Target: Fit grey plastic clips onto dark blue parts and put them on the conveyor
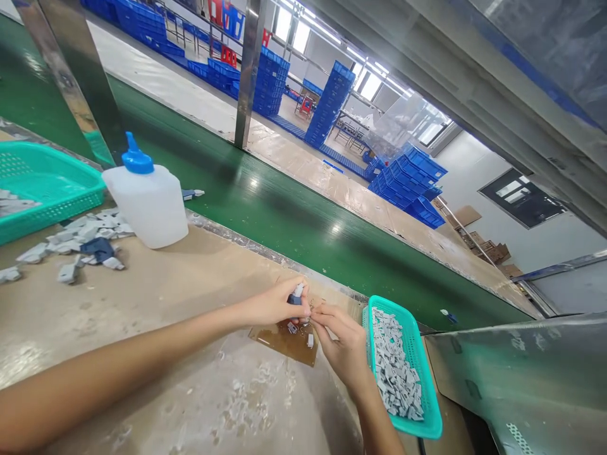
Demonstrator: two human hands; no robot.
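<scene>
Where a green belt (284, 208) runs past the worktop (199, 392): a person's bare arms reach forward over the stained surface, and the two hands meet near the belt's edge.
Baskets: one teal basket (427, 370), well filled with pale grey parts (396, 366), stands just beside the right wrist; a second teal basket (80, 196), cut off by the frame at far left, holds more of the same kind.
Bottle: white, blue-nozzled and upright, the squeeze bottle (156, 202) stands beside a loose pile (71, 237) of pale parts.
Hands: the left hand (282, 306) grasps a dark-blue piece (294, 298); the right hand (344, 338) brings its thumb and fingers together against it, though whether they pinch a small part cannot be told.
Step in hand: apparently close fingertip work on that one piece, perhaps fitting or trimming; the next move seems to call for a firm left hold and a fine, well-aimed right touch.
Brown plate: lying flat on the worktop, the plate (279, 344) sits beneath the fingers.
Dark-blue piece: held above the plate, it shows a dark, stubby body with a pale tip pointing up and away; its lower end is hidden by the fingers.
Small pale block: whitish and squarish, the block (310, 341) rests on the plate, just below the fingertips.
</scene>
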